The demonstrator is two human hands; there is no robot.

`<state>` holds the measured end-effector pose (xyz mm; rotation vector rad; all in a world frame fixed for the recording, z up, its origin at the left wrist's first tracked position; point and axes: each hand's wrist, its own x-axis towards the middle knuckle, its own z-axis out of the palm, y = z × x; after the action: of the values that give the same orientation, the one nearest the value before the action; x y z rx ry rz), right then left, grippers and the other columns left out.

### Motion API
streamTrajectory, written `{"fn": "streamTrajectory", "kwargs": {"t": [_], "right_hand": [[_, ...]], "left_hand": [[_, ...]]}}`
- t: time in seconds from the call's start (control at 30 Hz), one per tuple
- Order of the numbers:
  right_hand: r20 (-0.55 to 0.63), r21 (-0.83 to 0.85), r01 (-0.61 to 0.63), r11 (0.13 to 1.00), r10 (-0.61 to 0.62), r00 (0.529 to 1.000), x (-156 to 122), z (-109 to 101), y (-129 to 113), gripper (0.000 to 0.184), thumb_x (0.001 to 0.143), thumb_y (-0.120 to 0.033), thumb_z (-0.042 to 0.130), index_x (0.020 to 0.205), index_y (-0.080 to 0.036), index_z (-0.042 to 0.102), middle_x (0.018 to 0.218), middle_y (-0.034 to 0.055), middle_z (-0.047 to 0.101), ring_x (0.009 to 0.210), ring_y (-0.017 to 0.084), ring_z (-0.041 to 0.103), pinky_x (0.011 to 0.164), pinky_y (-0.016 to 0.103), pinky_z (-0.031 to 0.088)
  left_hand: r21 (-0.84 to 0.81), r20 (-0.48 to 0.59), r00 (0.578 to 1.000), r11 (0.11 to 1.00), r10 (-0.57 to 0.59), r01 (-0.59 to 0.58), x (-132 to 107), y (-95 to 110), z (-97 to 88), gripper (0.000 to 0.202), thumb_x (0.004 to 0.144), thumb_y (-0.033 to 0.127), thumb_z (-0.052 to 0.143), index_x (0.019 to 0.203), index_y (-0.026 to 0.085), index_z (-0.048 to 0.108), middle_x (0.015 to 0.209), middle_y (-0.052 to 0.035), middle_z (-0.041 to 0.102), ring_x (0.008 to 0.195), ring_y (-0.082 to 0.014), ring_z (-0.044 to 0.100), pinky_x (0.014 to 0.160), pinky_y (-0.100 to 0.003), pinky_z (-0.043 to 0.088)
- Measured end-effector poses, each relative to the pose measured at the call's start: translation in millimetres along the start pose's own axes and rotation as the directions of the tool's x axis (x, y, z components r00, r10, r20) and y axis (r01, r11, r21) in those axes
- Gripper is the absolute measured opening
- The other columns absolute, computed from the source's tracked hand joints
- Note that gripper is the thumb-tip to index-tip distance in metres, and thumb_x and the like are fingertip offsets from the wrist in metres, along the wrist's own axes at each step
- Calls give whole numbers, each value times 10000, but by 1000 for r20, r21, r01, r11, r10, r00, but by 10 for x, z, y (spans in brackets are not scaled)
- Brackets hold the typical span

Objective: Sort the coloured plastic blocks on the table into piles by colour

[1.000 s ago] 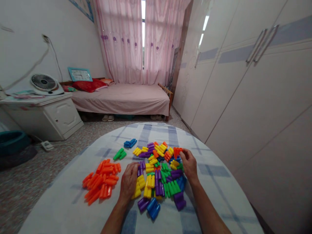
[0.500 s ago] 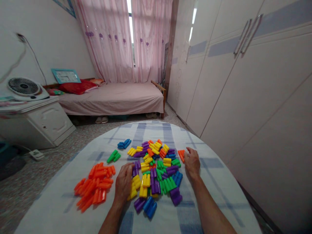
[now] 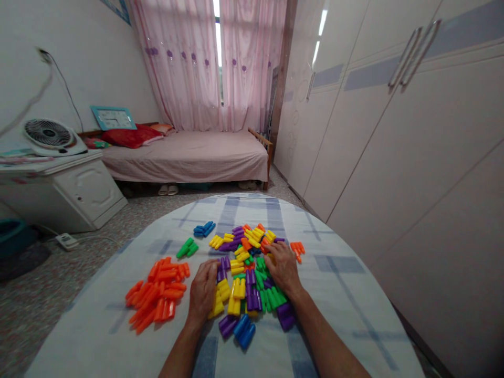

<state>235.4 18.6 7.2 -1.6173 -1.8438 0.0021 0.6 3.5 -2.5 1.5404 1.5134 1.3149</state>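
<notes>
Toy building pieces shaped like joined plastic tubes lie in a mixed pile (image 3: 238, 289) of yellow, purple, green, blue and orange. My left hand (image 3: 203, 291) rests on the table along the pile's left side, fingers loosely curved and apart, next to purple and yellow pieces. Over the pile's right part reaches my right hand (image 3: 282, 268), thumb and fingers apart, fingertips by an orange piece (image 3: 265, 244); the hand covers several pieces. To the left is a heap of orange pieces (image 3: 159, 294). A separate orange piece (image 3: 298, 249) lies beyond my right hand.
A green piece (image 3: 187, 248) and a blue piece (image 3: 204, 229) lie apart at the table's back left. The round table wears a checked cloth (image 3: 338, 315). Behind it stands a bed (image 3: 189, 157); a wardrobe (image 3: 354, 131) is on the right, a cabinet with a fan (image 3: 51, 134) on the left.
My right hand has moved left from the separate orange piece, which it has let go, onto the mixed pile. The left hand stays beside the pile. The view has shifted slightly.
</notes>
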Motion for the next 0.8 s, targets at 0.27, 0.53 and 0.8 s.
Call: {"fn": "streamTrajectory", "kwargs": {"t": [0.27, 0.53, 0.8], "right_hand": [[-242, 148, -85, 985, 119, 963, 95, -90, 138, 213, 831, -278, 466, 960, -191, 611, 974, 70, 621, 969, 202, 512, 889, 354, 386], [-288, 168, -420, 892, 452, 844, 85, -211, 767, 314, 764, -295, 405, 969, -175, 610, 881, 60, 636, 815, 198, 531, 743, 318, 396], [-226, -46, -336, 941, 318, 921, 37, -177, 700, 338, 808, -272, 447, 1094, -229, 623, 1149, 76, 576, 1091, 232, 472, 882, 374, 360]], "left_hand": [[22, 4, 1000, 1000, -4, 4, 11, -3, -2, 387, 856, 466, 391, 946, 185, 641, 1051, -73, 629, 1033, -212, 570, 960, -366, 433], [24, -2, 1000, 999, 21, -21, 7, -11, 4, 377, 853, 469, 402, 941, 188, 637, 1019, -71, 635, 1006, -214, 579, 937, -360, 446], [37, -10, 1000, 999, 21, -21, 10, -42, 5, 376, 851, 470, 417, 948, 189, 647, 1031, -68, 639, 1010, -215, 585, 925, -349, 451]]}}
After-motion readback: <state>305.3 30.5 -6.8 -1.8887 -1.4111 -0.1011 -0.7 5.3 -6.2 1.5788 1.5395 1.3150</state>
